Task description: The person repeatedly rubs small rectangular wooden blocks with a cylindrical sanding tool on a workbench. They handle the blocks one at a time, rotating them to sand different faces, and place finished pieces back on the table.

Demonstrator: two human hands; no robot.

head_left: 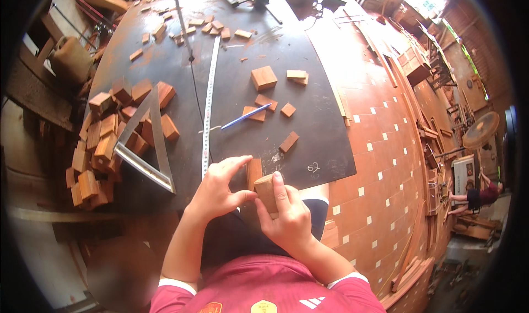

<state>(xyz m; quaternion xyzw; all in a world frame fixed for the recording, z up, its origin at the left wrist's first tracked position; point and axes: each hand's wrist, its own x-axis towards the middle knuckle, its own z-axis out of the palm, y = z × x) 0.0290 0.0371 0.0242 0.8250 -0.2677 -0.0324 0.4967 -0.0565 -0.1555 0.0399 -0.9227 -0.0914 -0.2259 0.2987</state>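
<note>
Close to the near edge of the dark tabletop, I hold two small wooden blocks side by side. My left hand (pixel 222 187) grips a thin reddish-brown block (pixel 253 170) between thumb and fingertip. A paler, rounded-edged block (pixel 266 191) is in my right hand (pixel 287 216), with a finger laid along it; its lower part is hidden by my fingers. Just beyond lie a dark red-brown block (pixel 289 141) and a blue pen (pixel 246 117), which rests across a flat wooden piece (pixel 255 113). A white measuring strip (pixel 208 114) runs away from me, left of the pen.
A heap of wooden blocks (pixel 104 142) covers the table's left side, with a metal triangular square (pixel 144 167) leaning against it. A larger cube (pixel 264 77) and stacked pieces (pixel 297 76) sit farther off. Offcuts scatter at the far end. Another person (pixel 485 196) is at far right.
</note>
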